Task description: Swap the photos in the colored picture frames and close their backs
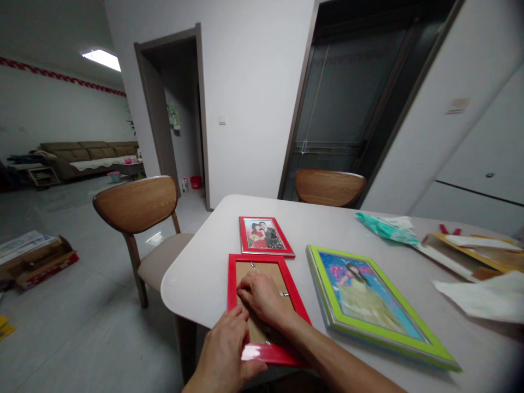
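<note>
A red picture frame (pixel 232 278) lies face down on the table, its brown backing board (pixel 270 273) showing. Small metal clips sit at the top (pixel 254 266), right (pixel 284 294) and bottom of the board. My left hand (pixel 227 349) holds the frame's lower left corner, fingers over the left edge and thumb at the near edge. The curled fingers of my right hand (pixel 262 297) press together at the board's left edge; whatever is under the fingertips is hidden. Just beyond lies another red frame (pixel 264 254) with a photo of a couple. To the right is a green frame (pixel 429 352) with a portrait.
Along the table's right side are a teal and white wrapper (pixel 382 228), an opened yellow envelope (pixel 470 251) and white paper (pixel 487 297). Wooden chairs stand at the left (pixel 139 202) and far side (pixel 329 187). A cardboard box (pixel 45 267) is on the floor.
</note>
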Available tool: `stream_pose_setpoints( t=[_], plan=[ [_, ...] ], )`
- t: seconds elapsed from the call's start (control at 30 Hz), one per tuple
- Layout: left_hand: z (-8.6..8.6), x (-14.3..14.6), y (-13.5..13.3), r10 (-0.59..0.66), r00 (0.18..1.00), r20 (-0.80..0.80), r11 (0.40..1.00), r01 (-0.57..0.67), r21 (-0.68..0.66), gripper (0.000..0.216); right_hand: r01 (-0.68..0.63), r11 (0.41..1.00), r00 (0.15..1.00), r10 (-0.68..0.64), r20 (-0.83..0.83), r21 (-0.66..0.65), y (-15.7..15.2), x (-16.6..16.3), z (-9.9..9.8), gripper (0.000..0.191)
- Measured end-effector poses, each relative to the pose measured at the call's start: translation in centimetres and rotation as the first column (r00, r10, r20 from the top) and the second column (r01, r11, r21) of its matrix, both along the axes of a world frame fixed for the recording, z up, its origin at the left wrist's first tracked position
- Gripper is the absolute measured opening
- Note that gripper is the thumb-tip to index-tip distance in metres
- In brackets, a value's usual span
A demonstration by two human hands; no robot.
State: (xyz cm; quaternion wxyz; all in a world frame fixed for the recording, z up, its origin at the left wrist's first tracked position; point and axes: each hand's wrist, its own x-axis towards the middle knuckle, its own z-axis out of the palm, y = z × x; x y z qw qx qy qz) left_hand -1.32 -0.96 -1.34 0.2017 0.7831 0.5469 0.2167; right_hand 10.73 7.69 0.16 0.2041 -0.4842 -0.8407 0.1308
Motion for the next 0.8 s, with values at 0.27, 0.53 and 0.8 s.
stream_pose_setpoints(
  t=[0.27, 0.53, 0.8],
  plan=[
    [-0.2, -0.1, -0.2, 0.002, 1.0, -0.021, 1.0, -0.002, 0.017, 0.033, 0.12, 0.99, 0.989, -0.126, -0.081, -0.077, 2.2, 1.3, -0.4, 0.023],
    [0.0, 0.1, -0.4, 0.001, 0.999, -0.034, 1.0, -0.001, 0.006, 0.032, 0.381, 0.923, 0.925, -0.379, 0.032, -0.056, 5.8, 2.2, -1.0, 0.02],
    [0.2, 0.1, -0.5, 0.01, 0.997, -0.081, 1.0, -0.01, 0.0, 0.041, 0.401, 0.914, 0.914, -0.404, -0.038, -0.067, 6.5, 2.2, -1.4, 0.019]
  ],
)
